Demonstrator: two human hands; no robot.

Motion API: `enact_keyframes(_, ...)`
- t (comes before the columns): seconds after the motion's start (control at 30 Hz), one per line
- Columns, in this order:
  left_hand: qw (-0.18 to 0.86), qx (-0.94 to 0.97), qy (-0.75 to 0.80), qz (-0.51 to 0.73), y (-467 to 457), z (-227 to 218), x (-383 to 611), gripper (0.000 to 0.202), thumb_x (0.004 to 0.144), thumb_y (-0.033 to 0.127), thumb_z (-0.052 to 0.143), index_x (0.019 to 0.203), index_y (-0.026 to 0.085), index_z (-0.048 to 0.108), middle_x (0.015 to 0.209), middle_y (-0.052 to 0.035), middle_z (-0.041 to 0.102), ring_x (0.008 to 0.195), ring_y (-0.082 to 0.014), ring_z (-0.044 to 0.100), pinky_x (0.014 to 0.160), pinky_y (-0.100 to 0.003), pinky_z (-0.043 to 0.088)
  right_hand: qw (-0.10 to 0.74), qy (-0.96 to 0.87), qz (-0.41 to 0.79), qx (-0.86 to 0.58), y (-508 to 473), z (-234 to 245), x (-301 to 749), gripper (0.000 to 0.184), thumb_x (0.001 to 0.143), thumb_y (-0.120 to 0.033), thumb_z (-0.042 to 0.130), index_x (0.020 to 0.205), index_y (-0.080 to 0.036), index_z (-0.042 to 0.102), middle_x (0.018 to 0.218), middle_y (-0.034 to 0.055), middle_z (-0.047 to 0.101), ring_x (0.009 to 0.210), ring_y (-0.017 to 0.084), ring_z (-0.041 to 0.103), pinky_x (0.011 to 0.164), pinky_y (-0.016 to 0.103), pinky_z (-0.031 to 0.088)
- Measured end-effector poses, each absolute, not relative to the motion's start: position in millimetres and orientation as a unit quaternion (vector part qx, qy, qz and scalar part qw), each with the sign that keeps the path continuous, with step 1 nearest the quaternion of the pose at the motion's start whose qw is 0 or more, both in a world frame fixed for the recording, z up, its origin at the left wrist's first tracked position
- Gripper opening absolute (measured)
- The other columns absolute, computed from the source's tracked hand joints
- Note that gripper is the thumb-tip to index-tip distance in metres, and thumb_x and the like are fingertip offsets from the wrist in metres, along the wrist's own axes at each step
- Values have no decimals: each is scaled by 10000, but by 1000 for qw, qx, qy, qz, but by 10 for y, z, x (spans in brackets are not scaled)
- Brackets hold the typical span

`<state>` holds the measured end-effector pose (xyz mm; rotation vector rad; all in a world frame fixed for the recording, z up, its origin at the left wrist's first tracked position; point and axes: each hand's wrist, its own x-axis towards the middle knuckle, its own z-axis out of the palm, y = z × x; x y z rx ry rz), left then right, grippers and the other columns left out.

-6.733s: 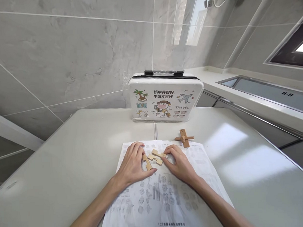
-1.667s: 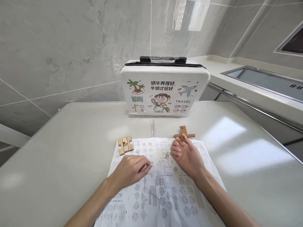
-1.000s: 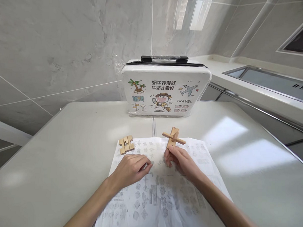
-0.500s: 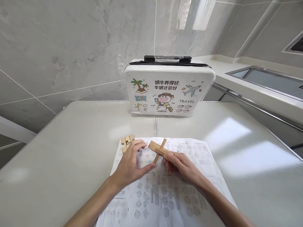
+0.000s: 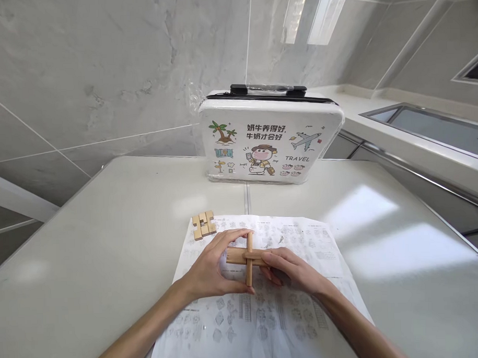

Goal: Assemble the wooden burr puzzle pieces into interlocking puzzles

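A cross of interlocking wooden puzzle pieces (image 5: 237, 255) is held just above a printed sheet. My left hand (image 5: 213, 266) spans the crossing stick (image 5: 249, 244), thumb on its near end and fingertips at its far end. My right hand (image 5: 293, 267) pinches the right end of the pieces that lie sideways, thumb on top and fingers beneath. Beyond my left hand, several notched wooden blocks (image 5: 203, 225) lie side by side across the sheet's far left corner. The printed sheet (image 5: 206, 352) shows small assembly drawings and spreads under both hands.
A white suitcase (image 5: 275, 146) with cartoon prints, partly wrapped in clear plastic, stands at the back of the white table (image 5: 88, 247). Behind it rises a grey tiled wall (image 5: 113, 68). A counter (image 5: 429, 133) runs along the right.
My left hand has closed onto both ends of the crossing stick, where it was apart before. The wooden cross has turned, so its wide pieces lie nearly level and the stick points away from me.
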<state>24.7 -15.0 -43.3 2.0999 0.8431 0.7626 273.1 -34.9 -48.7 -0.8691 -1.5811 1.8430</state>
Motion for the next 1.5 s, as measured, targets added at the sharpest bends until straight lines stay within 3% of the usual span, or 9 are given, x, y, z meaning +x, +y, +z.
enact_keyframes(0.5,335,809,326,356,-169,-446,278,1025,651,550,966,1510,329,452,1354,-83,646,1131,-266,651,1025,-427,553,294,-561,691,-350,-395,-564,2681,573,1091,-605,409,688,-206,489,590,-43,442,478,93,393,485,267,287)
enact_keyframes(0.73,333,819,312,347,-173,-390,258,1019,637,559,970,1487,288,478,1314,-98,666,1114,-273,679,987,-395,568,276,-498,767,-295,-389,-595,2695,547,1081,-586,456,700,-198,515,582,-49,446,443,89,428,452,252,296)
enact_keyframes(1.03,327,806,329,368,-155,-376,251,1039,622,502,982,1503,272,483,1340,-114,671,1076,-281,704,1015,-443,564,296,-502,746,-321,-386,-558,2681,568,1080,-577,466,666,-191,517,564,-42,463,442,88,447,451,240,315)
enact_keyframes(1.3,345,797,338,363,-143,-372,250,965,675,477,962,1503,291,503,1425,-123,633,1232,-320,658,1050,-458,564,320,-496,735,-333,-378,-544,2689,569,1072,-562,487,643,-189,516,550,-37,461,449,96,441,463,248,323)
enact_keyframes(1.5,357,808,319,343,-139,-359,264,733,760,443,923,1409,306,610,1488,-133,587,1382,-352,579,1156,-516,489,335,-487,730,-343,-377,-562,2684,573,1064,-565,484,633,-192,550,538,-33,463,457,107,409,482,266,334)
